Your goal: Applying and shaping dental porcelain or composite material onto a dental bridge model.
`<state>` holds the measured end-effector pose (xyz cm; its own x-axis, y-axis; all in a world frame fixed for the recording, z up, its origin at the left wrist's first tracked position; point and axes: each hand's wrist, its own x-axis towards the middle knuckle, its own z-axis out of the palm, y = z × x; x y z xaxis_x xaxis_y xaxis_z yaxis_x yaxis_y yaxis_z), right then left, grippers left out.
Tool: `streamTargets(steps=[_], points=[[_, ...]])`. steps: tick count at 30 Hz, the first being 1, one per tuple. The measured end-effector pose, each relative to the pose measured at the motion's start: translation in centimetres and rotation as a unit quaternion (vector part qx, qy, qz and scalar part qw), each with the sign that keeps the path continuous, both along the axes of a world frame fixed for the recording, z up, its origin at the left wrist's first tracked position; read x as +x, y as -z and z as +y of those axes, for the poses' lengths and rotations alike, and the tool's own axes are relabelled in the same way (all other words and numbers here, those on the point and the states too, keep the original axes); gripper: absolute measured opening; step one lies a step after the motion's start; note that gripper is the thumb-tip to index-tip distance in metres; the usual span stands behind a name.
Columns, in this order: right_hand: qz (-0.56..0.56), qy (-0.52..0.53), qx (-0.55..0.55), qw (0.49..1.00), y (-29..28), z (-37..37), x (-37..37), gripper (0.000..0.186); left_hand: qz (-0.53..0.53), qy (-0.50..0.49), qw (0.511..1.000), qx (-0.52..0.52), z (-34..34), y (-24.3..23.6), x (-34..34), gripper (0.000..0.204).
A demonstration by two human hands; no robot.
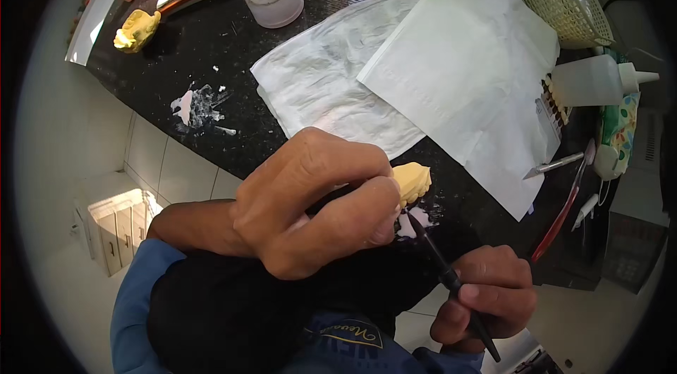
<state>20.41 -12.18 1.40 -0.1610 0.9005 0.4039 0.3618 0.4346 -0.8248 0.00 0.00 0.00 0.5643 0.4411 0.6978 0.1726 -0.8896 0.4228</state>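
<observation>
The black surface carries white sheets beyond the left hand. That hand pinches a yellow toothed cast, located at its fingertips. The right hand, nearer the body, pinches a slim dark tool, tip just beside the cast; contact cannot be determined.
</observation>
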Motion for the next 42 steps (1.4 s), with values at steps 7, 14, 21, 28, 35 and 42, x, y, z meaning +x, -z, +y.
streamTargets(steps=[7,14,21,28,35,42], points=[[-0.052,0.184,0.105,0.976,-2.8,3.5,0.3,0.023,-0.064,-0.035,0.997,-0.015,0.1,-0.1,0.9,0.034],[-0.347,0.105,0.045,0.931,-4.2,10.3,0.2,0.025,-0.117,-0.056,0.988,-0.08,0.0,-0.1,0.4,0.033],[-0.374,0.113,0.077,0.917,-3.9,10.8,-0.6,0.013,-0.141,-0.047,0.986,-0.08,0.3,0.1,0.4,0.03],[-0.281,0.13,0.058,0.949,-4.3,9.7,-0.4,0.012,-0.13,-0.048,0.985,-0.106,0.2,-0.4,0.3,0.028],[-0.223,0.177,0.046,0.957,-4.1,9.3,0.1,0.003,-0.072,-0.053,0.98,-0.18,0.0,-1.0,0.4,0.031],[-0.194,0.168,0.054,0.965,-3.3,8.9,0.2,0.029,-0.035,-0.097,0.97,-0.221,0.7,-2.1,0.1,0.035]])
